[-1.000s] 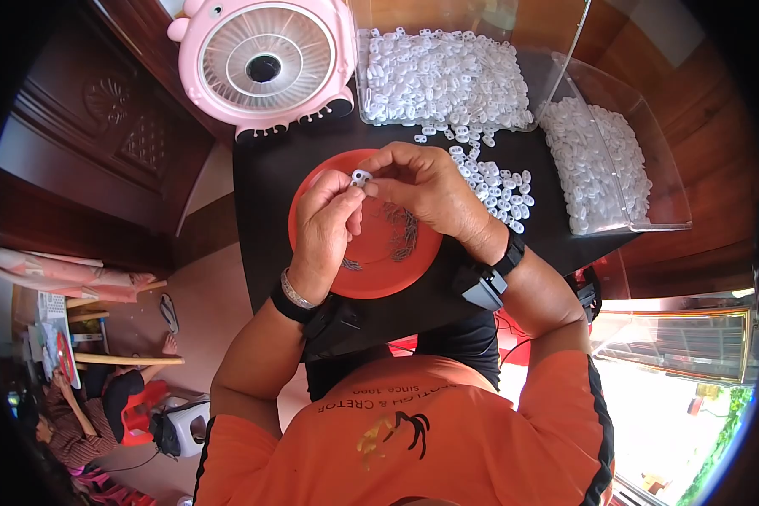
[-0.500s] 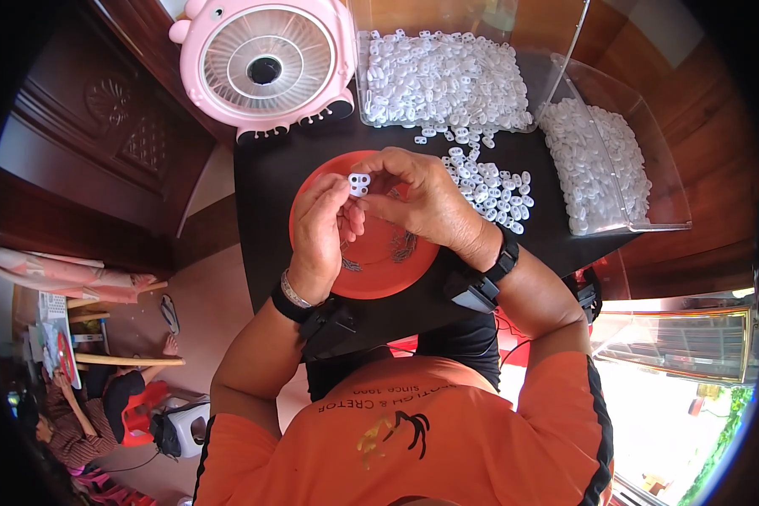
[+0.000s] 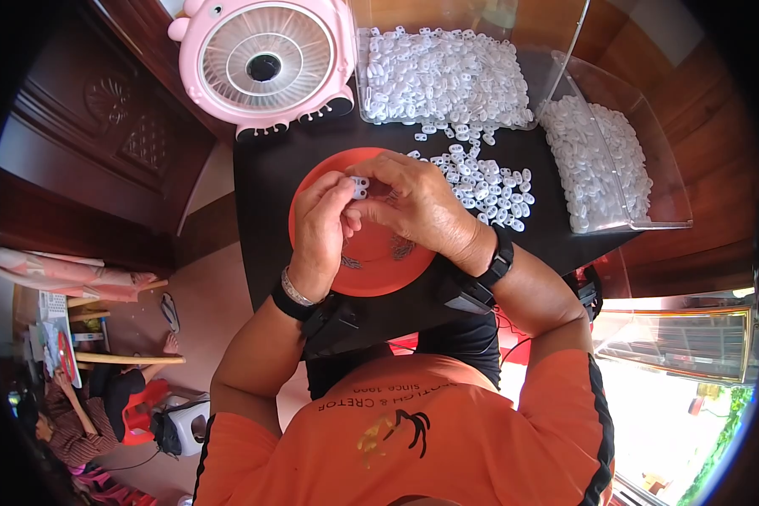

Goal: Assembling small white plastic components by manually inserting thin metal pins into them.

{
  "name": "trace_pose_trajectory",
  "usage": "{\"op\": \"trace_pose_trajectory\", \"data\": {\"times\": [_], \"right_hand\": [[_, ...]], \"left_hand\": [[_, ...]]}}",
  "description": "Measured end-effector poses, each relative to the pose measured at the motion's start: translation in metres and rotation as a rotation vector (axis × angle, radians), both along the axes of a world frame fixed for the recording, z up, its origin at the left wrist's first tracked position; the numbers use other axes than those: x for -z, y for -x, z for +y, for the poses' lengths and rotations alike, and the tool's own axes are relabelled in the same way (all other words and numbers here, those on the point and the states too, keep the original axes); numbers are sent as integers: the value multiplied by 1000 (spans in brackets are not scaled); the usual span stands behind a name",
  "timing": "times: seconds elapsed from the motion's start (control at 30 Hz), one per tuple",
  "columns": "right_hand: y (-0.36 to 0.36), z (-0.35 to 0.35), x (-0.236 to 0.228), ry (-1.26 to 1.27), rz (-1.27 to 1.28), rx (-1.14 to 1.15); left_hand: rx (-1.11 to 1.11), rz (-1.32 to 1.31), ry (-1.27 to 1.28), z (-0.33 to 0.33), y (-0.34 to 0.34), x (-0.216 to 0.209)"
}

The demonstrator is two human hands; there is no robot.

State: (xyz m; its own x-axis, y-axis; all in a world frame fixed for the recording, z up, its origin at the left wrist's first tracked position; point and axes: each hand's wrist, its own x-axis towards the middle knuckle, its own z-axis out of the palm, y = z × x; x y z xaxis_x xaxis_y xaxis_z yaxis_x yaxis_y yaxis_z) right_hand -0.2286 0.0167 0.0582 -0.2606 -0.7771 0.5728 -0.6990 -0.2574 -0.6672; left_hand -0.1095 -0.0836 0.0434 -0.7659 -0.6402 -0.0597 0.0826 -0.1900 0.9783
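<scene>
Both hands are meeting over an orange plate (image 3: 371, 274) on a black table (image 3: 266, 181), the left hand (image 3: 322, 223) and right hand (image 3: 413, 202) pinching a small white plastic piece (image 3: 360, 183) between their fingertips. Loose white pieces (image 3: 491, 184) are lying just beside the plate, more are filling two clear trays (image 3: 641, 160), and a pink fan (image 3: 266, 63) is standing behind.

Hands (image 3: 320, 232): two, both over the plate.
Round orange plastic plate (image 3: 379, 270): one.
Small white plastic piece (image 3: 360, 185) pinched between fingertips: one.
Clear plastic bins (image 3: 666, 194) filled with white pieces: two.
Loose heap of small white plastic pieces (image 3: 485, 181) on the black tabletop (image 3: 266, 181): one heap, pieces too many to count.
Round pink plastic desk fan (image 3: 266, 63): one.
Dark wristbands (image 3: 497, 263): two, one per wrist.
</scene>
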Motion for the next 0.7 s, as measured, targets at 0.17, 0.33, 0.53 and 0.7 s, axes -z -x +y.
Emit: {"op": "trace_pose_trajectory", "data": {"times": [0.17, 0.33, 0.53, 0.7], "right_hand": [[-2, 1, 0, 10, 65, 21], [-1, 3, 2, 11, 64, 26], [-5, 3, -1, 28, 94, 35], [-3, 5, 2, 25, 109, 15]], "left_hand": [[14, 75, 0, -1, -1, 2], [37, 66, 43, 0, -1, 3], [-18, 54, 49, 6, -1, 1], [11, 51, 29, 4, -4, 3]]}}
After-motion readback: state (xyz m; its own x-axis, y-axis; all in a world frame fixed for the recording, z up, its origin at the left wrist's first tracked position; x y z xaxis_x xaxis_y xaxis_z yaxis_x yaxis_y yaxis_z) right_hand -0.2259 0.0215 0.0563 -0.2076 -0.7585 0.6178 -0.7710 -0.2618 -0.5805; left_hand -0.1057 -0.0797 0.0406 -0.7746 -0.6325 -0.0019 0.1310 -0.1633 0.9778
